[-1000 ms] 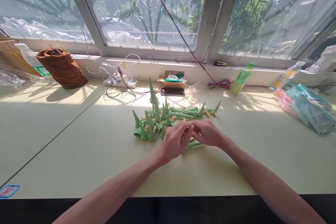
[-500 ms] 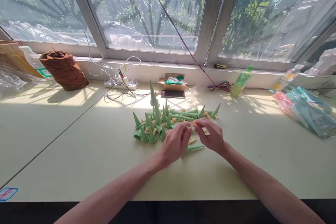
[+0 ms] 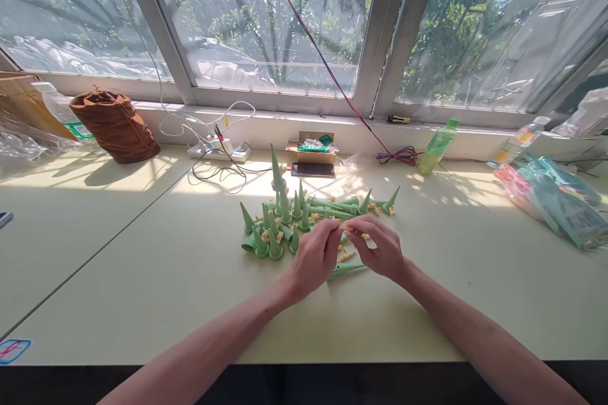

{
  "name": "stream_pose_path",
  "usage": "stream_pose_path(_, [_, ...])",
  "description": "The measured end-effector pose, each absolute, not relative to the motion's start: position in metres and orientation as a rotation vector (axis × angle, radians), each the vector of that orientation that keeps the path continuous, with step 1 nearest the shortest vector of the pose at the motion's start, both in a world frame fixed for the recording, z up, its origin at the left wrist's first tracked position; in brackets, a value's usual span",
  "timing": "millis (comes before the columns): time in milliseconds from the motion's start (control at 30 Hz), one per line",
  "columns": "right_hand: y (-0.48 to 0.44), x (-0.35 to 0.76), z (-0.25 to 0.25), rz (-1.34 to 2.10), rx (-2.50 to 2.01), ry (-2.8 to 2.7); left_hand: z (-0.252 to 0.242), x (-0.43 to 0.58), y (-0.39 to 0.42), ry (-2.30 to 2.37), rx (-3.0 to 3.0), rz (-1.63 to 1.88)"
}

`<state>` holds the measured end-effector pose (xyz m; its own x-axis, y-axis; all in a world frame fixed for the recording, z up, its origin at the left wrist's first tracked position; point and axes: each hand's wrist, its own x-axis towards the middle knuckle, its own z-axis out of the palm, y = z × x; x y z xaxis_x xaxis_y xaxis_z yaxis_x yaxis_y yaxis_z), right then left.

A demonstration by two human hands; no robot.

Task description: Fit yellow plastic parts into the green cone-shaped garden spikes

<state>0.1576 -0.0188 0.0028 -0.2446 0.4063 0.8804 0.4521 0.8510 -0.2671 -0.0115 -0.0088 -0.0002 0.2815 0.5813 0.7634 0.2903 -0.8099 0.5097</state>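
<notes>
your left hand [image 3: 316, 254] and right hand [image 3: 381, 248] pinched a small yellow plastic fitting [image 3: 347, 228], rightward and nearer you than the tallest green spike [image 3: 276, 171], where slipping fingertips risked dropping it.

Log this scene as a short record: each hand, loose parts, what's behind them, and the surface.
Right hand: grip on a small yellow plastic piece
Left hand: close to that piece; contact too small to tell
Loose parts: green plastic cones, several upright, small beige plastic pieces among them
Behind: open brown cardboard box, flat black rectangular phone before it
Surface: pale green table
</notes>
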Motion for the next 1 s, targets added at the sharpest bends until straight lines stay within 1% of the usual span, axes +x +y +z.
stream_pose_path(200, [-0.015, 0.16, 0.0, -0.093, -0.68, -1.851, 0.0, -0.011, -0.009, 0.833, 2.22, 1.594])
stream_pose_path(333, [-0.009, 0.162, 0.0, -0.146, -0.792, -1.74, 0.005, -0.012, -0.01, 0.909, 2.098, 1.656])
stream_pose_path(467, [-0.005, 0.164, -0.001, -0.156, -0.901, -1.718, 0.007, -0.01, -0.008, 1.029, 2.03, 1.643])
stream_pose_path(633, [-0.004, 0.165, -0.004, -0.104, -0.996, -1.761, 0.003, -0.009, -0.004, 1.163, 2.102, 1.484])
stream_pose_path(1000, [0.001, 0.166, -0.005, 0.013, -1.066, -1.775, 0.003, -0.011, 0.0, 1.136, 2.326, 1.14])
